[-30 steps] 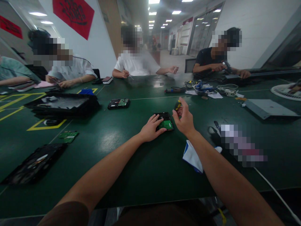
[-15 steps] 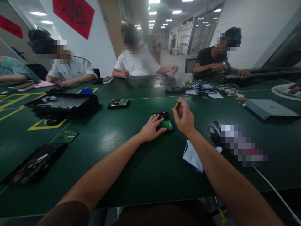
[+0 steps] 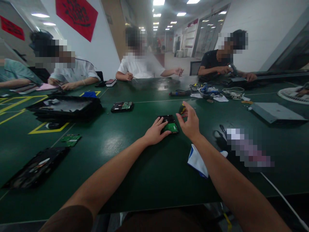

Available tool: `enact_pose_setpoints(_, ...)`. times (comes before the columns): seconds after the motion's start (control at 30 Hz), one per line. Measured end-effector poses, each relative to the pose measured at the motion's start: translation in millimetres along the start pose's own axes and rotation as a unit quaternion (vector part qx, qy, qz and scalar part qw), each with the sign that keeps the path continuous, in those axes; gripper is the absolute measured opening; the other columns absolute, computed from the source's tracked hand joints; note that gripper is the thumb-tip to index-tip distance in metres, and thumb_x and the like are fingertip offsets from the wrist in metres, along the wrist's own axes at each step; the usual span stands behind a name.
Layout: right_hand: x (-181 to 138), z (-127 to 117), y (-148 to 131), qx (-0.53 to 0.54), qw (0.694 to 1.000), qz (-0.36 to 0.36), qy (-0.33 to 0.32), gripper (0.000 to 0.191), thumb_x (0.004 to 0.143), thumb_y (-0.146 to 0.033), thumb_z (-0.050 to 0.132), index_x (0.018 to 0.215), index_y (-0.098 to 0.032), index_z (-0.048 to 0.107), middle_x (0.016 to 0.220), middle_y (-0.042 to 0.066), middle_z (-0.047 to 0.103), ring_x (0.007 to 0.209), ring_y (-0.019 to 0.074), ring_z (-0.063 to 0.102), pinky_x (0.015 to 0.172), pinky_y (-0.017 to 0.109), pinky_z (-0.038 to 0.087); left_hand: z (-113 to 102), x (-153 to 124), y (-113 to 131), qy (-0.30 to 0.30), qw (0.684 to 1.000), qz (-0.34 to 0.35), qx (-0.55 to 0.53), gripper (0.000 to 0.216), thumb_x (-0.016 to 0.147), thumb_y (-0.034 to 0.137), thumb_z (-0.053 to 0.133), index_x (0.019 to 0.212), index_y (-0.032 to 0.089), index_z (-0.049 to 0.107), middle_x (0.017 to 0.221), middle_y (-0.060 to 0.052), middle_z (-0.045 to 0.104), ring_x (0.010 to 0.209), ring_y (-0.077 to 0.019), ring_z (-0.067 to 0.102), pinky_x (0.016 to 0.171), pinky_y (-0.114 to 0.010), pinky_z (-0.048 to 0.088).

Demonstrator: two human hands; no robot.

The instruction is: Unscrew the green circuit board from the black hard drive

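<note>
Under my left hand [image 3: 155, 131] is a hard drive [image 3: 172, 128] with a green circuit board facing up. The thumb lies along its near edge and the fingers reach over its left part, holding it against the table. My right hand [image 3: 189, 120] is raised just right of the drive. Between its thumb and fingers it pinches a small black-and-yellow tool, seemingly a screwdriver [image 3: 182, 109]; its tip cannot be made out. A white and blue cloth item [image 3: 198, 161] lies beneath my right forearm.
Another hard drive [image 3: 122, 106] lies farther back. Black trays [image 3: 65, 108], a green circuit board [image 3: 71, 140] and a black panel [image 3: 36, 167] are on the left. To the right are a grey metal box [image 3: 277, 112] and tangled cables [image 3: 209, 89]. Several people sit across the table.
The screwdriver has turned in my right fingers, showing less of its yellow side. My left hand and the hard drive stay in place.
</note>
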State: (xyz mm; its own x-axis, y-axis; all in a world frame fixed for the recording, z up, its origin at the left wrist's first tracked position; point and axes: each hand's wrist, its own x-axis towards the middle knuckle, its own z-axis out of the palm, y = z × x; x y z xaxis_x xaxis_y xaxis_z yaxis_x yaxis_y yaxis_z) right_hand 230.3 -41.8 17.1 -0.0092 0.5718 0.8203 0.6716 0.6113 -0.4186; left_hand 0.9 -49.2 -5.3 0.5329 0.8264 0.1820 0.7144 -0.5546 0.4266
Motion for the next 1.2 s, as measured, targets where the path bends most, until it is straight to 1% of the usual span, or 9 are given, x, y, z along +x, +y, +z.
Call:
enact_pose_setpoints(0.13,0.3,0.1,-0.4,0.011,1.0,0.001,0.0,0.064,0.101,-0.029,0.057,0.161,-0.028,0.035,0.144,0.014,0.062,0.103,0.0264,0.073,0.09,0.049,0.067,-0.5,-1.1,0.7,0.003,1.0,0.004,-0.003,0.079,0.101,0.067,0.051,0.16,0.015,0.047,0.176,-0.015,0.025,0.166,-0.0317,0.009,0.133,-0.05,0.023)
enact_pose_setpoints(0.3,0.0,-0.2,0.7,-0.011,1.0,-0.01,0.007,0.064,0.099,-0.032,0.063,0.158,-0.029,0.039,0.143,0.013,0.062,0.104,0.0272,0.072,0.085,0.048,0.068,0.0,-1.2,0.4,0.003,1.0,0.002,-0.005,0.079,0.101,0.066,0.052,0.161,0.015,0.046,0.176,-0.015,0.024,0.166,-0.0321,0.009,0.133,-0.052,0.024)
enact_pose_setpoints(0.47,-0.2,0.1,-0.4,-0.003,1.0,-0.004,0.004,0.064,0.099,-0.026,0.058,0.16,-0.026,0.036,0.142,0.015,0.063,0.105,0.027,0.072,0.087,0.048,0.068,0.5,-0.9,0.4,0.01,1.0,0.002,-0.003,0.078,0.1,0.066,0.053,0.16,0.016,0.047,0.176,-0.014,0.026,0.166,-0.0318,0.01,0.133,-0.051,0.024)
enact_pose_setpoints(0.63,1.0,-1.7,-1.7,-0.025,1.0,-0.009,0.014,0.062,0.098,-0.032,0.064,0.155,-0.028,0.042,0.136,0.013,0.064,0.096,0.0254,0.071,0.081,0.048,0.068,1.3,-0.4,-0.3,0.01,1.0,0.006,-0.001,0.079,0.1,0.066,0.053,0.16,0.015,0.048,0.175,-0.015,0.028,0.166,-0.0319,0.011,0.133,-0.05,0.024)
enact_pose_setpoints(0.83,1.2,-1.6,-1.6,-0.02,1.0,-0.004,0.014,0.06,0.101,-0.028,0.056,0.158,-0.026,0.038,0.142,0.015,0.062,0.105,0.0267,0.072,0.09,0.05,0.066,2.8,-0.4,-1.5,0.014,1.0,0.006,0.003,0.078,0.1,0.066,0.053,0.16,0.015,0.048,0.176,-0.015,0.027,0.166,-0.0312,0.01,0.133,-0.05,0.024)
enact_pose_setpoints(0.97,1.1,-1.9,-1.5,-0.029,0.999,-0.01,0.02,0.057,0.1,-0.035,0.061,0.154,-0.027,0.043,0.135,0.013,0.064,0.101,0.0264,0.07,0.083,0.048,0.067,1.6,-0.8,-0.9,0.012,1.0,0.007,0.0,0.08,0.101,0.067,0.052,0.16,0.014,0.047,0.175,-0.016,0.027,0.166,-0.0317,0.011,0.133,-0.05,0.024)
enact_pose_setpoints(1.03,1.3,-2.6,-1.8,-0.038,0.999,-0.019,0.019,0.057,0.1,-0.035,0.061,0.154,-0.028,0.044,0.134,0.013,0.065,0.099,0.0259,0.069,0.083,0.047,0.067,1.4,-0.7,-0.9,0.011,1.0,0.006,0.001,0.08,0.1,0.067,0.053,0.16,0.014,0.047,0.175,-0.016,0.027,0.166,-0.0317,0.01,0.133,-0.05,0.024)
enact_pose_setpoints(1.13,1.5,-3.1,-2.2,-0.033,0.999,-0.022,0.012,0.06,0.102,-0.029,0.055,0.159,-0.027,0.038,0.139,0.014,0.063,0.099,0.0246,0.069,0.088,0.047,0.066,1.6,-0.5,-1.0,0.012,1.0,0.002,0.002,0.078,0.1,0.067,0.053,0.16,0.017,0.047,0.176,-0.014,0.027,0.166,-0.0315,0.011,0.132,-0.051,0.026)
enact_pose_setpoints(1.2,1.4,-3.1,-2.5,-0.027,0.999,-0.017,0.012,0.062,0.102,-0.029,0.054,0.161,-0.027,0.036,0.14,0.014,0.062,0.099,0.0243,0.069,0.089,0.047,0.066,1.9,-0.5,-1.0,0.012,1.0,0.004,0.0,0.078,0.1,0.067,0.053,0.16,0.017,0.047,0.176,-0.014,0.027,0.166,-0.0316,0.011,0.132,-0.052,0.026)
